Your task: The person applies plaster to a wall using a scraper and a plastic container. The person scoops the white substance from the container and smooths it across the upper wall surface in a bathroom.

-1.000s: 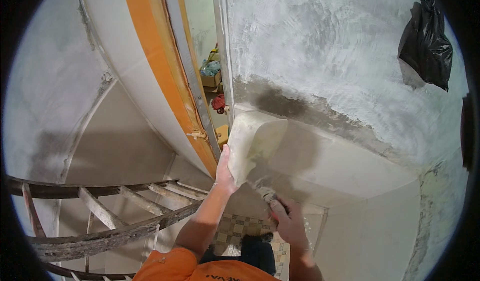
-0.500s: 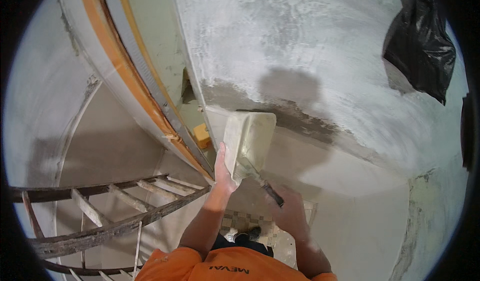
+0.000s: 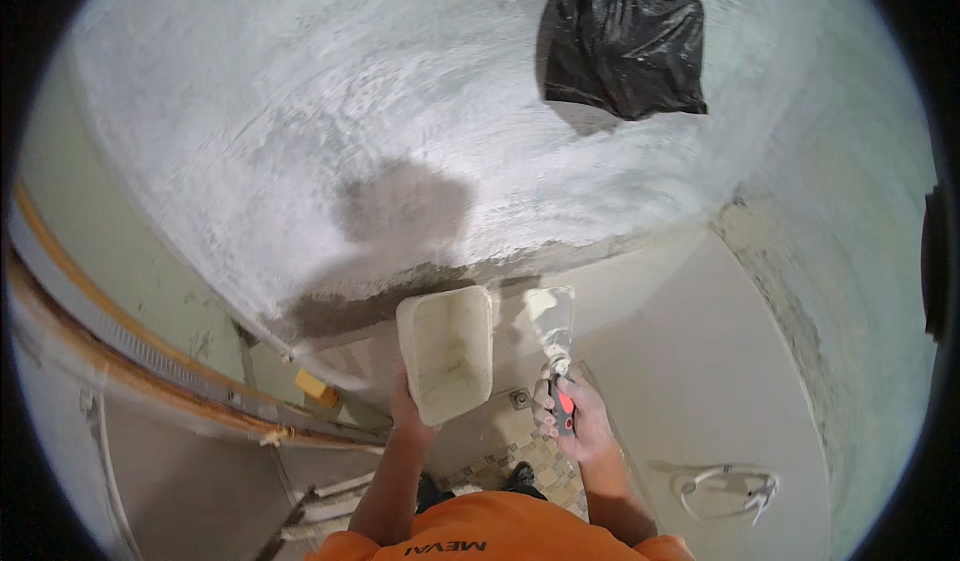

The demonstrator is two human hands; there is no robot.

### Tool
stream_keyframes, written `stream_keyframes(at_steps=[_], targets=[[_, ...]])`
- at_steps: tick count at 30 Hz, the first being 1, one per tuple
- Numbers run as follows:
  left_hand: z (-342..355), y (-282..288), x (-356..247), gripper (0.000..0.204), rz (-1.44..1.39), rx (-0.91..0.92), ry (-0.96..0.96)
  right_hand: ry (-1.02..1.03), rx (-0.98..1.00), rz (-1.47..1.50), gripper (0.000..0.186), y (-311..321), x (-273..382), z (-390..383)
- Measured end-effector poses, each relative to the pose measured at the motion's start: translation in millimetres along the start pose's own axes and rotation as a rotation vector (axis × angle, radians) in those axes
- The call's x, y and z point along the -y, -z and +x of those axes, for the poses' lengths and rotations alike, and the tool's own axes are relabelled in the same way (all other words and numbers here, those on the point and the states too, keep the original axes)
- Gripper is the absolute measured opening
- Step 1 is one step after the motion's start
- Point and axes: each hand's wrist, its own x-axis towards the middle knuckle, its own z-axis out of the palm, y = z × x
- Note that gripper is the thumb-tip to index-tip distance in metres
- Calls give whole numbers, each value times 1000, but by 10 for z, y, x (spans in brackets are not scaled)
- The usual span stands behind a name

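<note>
My left hand (image 3: 408, 406) grips a cream-white rectangular plastic tub (image 3: 447, 356) by its side and lower end; its inner walls are smeared with residue. In my right hand (image 3: 580, 416) is a putty knife (image 3: 553, 326), its fingers wrapped round the black and red handle. The wide blade points away from me, with pale filler on its upper left corner and near the handle. The knife is to the right of the tub, apart from it. Ahead of both stands a wall (image 3: 300, 131) coated with streaky whitish plaster, a darker band along its lower edge.
A black plastic bag (image 3: 628, 46) hangs on the wall. To the left are an orange-edged frame (image 3: 130, 361), a yellow block (image 3: 317, 388) and part of a wooden ladder (image 3: 335, 506). A white looped cable (image 3: 728, 491) sticks out at lower right. Patterned tiles (image 3: 540, 451) cover the floor.
My view has turned to the right. The putty knife has come out of the tub and now stands upright beside it with filler on its blade. The ladder has mostly left view.
</note>
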Motion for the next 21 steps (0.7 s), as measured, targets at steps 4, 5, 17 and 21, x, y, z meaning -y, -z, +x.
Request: stream_keyframes(at_steps=[4,5,17,21], targets=[[129,364,-237,60,118,-2,38,344,-317,-544,20,123,-74,353],[110,315,-326,60,152,-27,45,472,-353,-654,22,243,-76,513],[-284,465,-1125,65,228,-4,-267,561,-508,-1646,65,-639,-943,1504],[-242,312,-1084,68,281,-23,-288,422,-377,-1659,68,-259,-1106,1114]])
